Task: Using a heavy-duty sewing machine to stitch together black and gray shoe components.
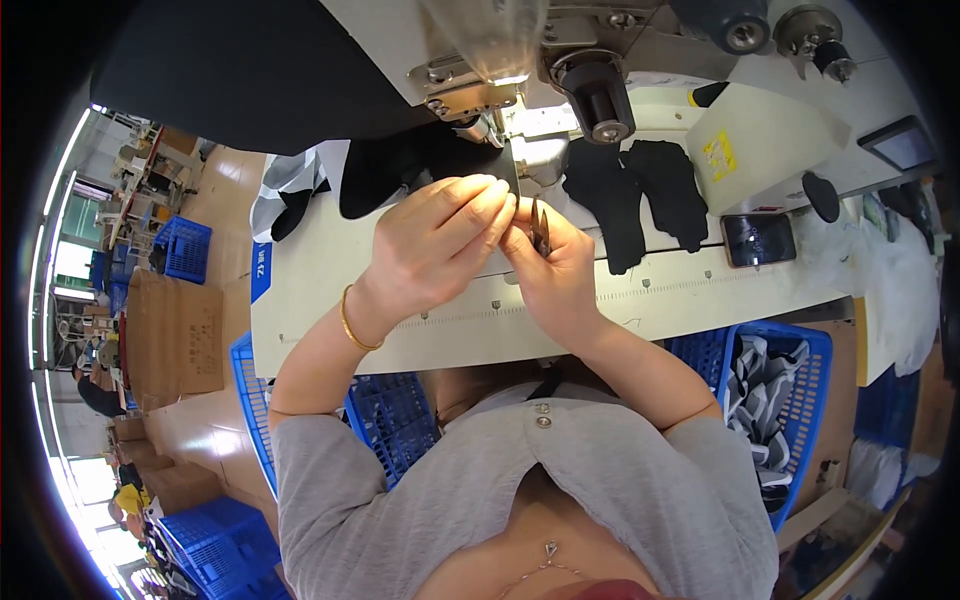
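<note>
My left hand (440,235) is raised over the front of the sewing table (395,345), its fingertips pinched together on something I cannot make out. Close beside it, my right hand (562,270) grips small dark thread snips (540,228), whose pointed blades stick up past the fingers. The fingertips of both hands meet at a thin dark strand or strip just below the lit head of the sewing machine (480,105). Black fabric (400,170) lies behind my left hand. Two black cut pieces (606,195) (665,190) lie right of my right hand.
A dark phone (758,241) lies at the table's right, by the pale machine housing (770,140). Blue baskets stand under the table, the right basket (815,400) holding grey and white pieces. Grey-white fabric (283,180) hangs over the left corner. Cardboard boxes (175,340) stand farther left.
</note>
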{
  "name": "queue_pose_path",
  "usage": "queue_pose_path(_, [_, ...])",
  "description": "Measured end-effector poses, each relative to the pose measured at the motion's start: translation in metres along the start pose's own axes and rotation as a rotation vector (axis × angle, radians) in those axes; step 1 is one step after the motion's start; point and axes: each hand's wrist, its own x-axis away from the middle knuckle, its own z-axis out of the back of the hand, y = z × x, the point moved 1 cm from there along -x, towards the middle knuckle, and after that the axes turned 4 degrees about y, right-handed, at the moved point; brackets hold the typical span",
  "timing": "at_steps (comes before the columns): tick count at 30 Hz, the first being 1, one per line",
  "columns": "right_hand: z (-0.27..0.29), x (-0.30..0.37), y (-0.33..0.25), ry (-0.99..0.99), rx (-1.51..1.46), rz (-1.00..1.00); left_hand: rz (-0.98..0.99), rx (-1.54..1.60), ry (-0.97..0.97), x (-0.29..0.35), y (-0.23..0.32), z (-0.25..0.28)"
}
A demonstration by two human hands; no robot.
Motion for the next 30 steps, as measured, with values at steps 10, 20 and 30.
queue_pose_path(10, [-0.007,-0.009,-0.004,0.003,-0.044,0.007,0.02,0.04,-0.06,-0.002,-0.011,0.002])
queue_pose_path(20, [-0.015,-0.016,-0.001,-0.009,-0.259,0.004,0.062,-0.033,-0.047,-0.005,-0.019,-0.004])
queue_pose_path(30, [-0.014,-0.012,-0.008,-0.042,-0.319,-0.078,0.092,-0.071,-0.076,0.001,-0.014,-0.003])
